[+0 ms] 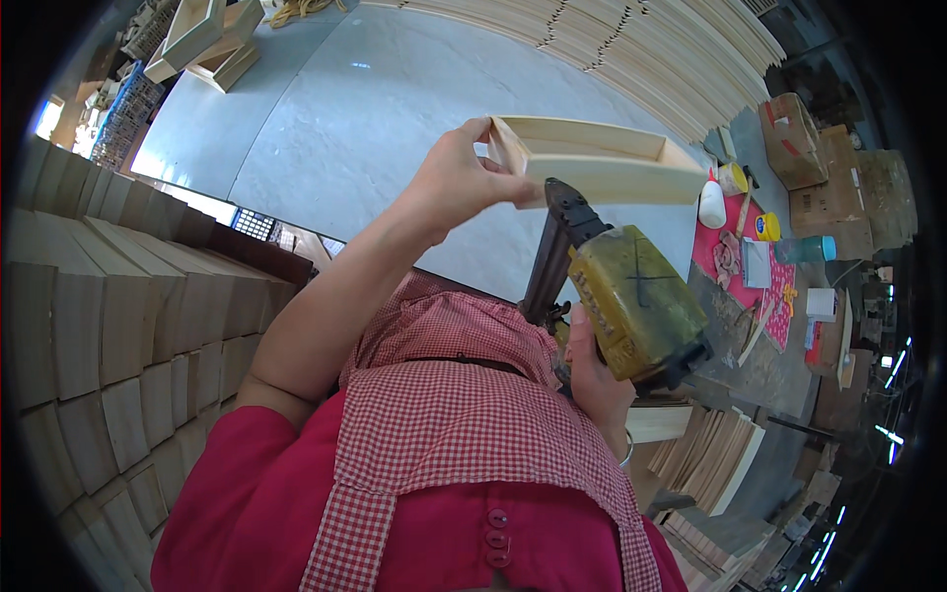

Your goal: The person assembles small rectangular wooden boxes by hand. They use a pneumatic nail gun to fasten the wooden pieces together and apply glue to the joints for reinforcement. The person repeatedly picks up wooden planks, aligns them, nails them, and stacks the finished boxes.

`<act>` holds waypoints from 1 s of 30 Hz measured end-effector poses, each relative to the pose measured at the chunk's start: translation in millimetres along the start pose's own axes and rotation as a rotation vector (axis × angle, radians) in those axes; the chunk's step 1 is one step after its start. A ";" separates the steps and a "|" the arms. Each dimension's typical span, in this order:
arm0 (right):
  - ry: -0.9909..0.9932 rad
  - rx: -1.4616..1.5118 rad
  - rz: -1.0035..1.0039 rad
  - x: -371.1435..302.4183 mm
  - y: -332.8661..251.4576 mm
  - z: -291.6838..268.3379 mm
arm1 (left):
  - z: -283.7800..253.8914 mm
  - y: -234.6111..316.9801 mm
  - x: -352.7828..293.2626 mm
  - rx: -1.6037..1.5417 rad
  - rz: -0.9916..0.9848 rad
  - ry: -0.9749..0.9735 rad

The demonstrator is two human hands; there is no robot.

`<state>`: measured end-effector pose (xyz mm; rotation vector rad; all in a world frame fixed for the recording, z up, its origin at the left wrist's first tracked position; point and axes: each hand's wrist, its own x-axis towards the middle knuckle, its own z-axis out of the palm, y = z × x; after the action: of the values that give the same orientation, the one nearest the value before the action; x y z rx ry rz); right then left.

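My left hand (462,178) grips the near left end of a shallow rectangular box of pale wood (617,180), thumb in front and fingers behind its end piece. The box is raised and tilted over a light grey tabletop (395,109). In my right hand (595,380) is a nail gun (636,296) with a scuffed yellow-green body and a black nose. Its nose tip is close to the box's lower left corner, beside my left fingers; I cannot tell whether they touch. The gun's body partly hides my right fingers and the handle.
Wooden blocks (128,326) are stacked high on the left. Long boards (651,59) line the table's far side; wooden boxes (202,44) sit far left. On the right are a white bottle (711,205), a yellow-lidded tub (767,227), a turquoise bottle (807,250) and cardboard boxes (829,187).
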<state>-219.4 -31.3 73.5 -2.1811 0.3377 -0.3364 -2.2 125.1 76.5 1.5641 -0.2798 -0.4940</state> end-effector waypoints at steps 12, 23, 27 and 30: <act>0.075 -0.109 -0.065 -2.9 1.1 8.0 | -6.4 -2.0 1.2 -0.220 0.040 0.015; 0.095 -0.125 -0.126 -2.5 3.8 11.8 | -7.3 -5.9 -2.2 -0.208 0.070 0.027; 0.073 -0.195 -0.181 -2.9 5.7 11.2 | -8.0 -3.8 -4.0 -0.202 0.062 0.036; 0.086 -0.172 -0.162 -4.2 6.2 11.9 | -7.1 -0.1 -6.1 -0.194 0.064 0.040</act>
<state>-219.8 -24.6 61.2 -2.3739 0.2453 -0.5080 -4.2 134.2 77.2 1.3706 -0.2432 -0.4266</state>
